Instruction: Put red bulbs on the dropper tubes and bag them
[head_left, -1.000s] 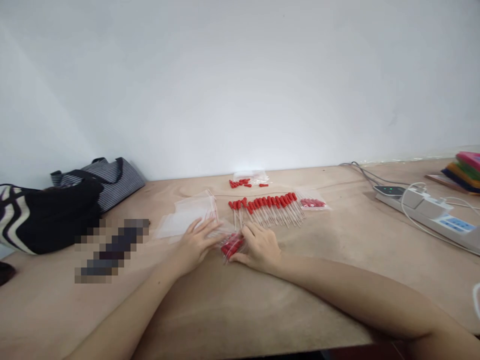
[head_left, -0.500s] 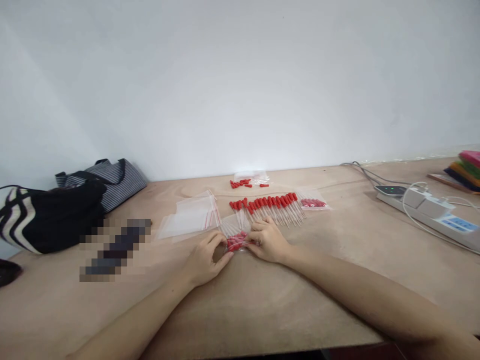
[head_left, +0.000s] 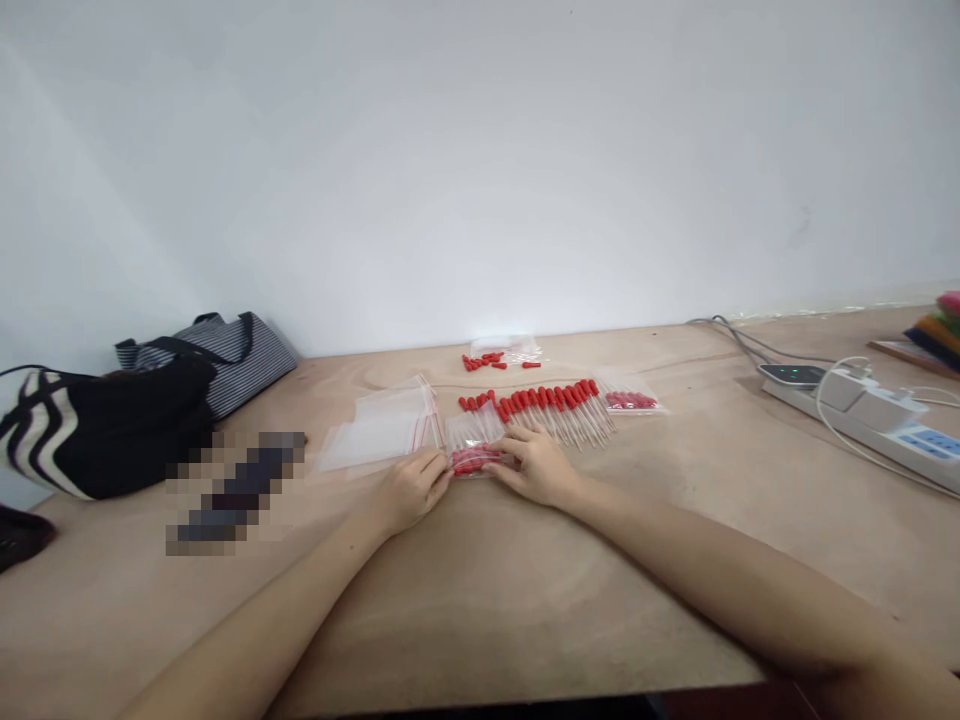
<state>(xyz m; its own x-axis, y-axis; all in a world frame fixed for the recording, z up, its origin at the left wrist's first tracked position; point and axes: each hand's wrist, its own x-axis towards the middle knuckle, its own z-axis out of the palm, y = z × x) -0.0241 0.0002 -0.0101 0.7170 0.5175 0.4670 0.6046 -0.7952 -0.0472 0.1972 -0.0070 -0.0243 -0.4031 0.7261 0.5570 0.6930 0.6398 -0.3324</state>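
A clear zip bag (head_left: 471, 440) with red-bulbed droppers in it lies flat on the table between my hands, its red bulbs towards me. My left hand (head_left: 415, 488) is closed, thumb and fingers pinching the bag's left edge. On the other side, my right hand (head_left: 534, 466) grips the right edge, its fingers over the plastic and its thumb by the bulbs. Just beyond, a row of loose droppers (head_left: 555, 405) with red bulbs and pale stems lies side by side. Flat, see-through zip bags (head_left: 382, 425) are spread to the left of my left hand.
A filled bag of droppers (head_left: 630, 395) lies right of the row. Loose red bulbs (head_left: 484, 361) lie near the wall beside another clear bag (head_left: 510, 347). Bags (head_left: 142, 430) and a blurred-out object (head_left: 240, 490) are at left; a power strip (head_left: 862, 415) with cables is at right.
The bag now lies flatter, with its bulbs spread more evenly. My left fingers have closed in on its left edge, and my right hand has flattened a little over the right side.
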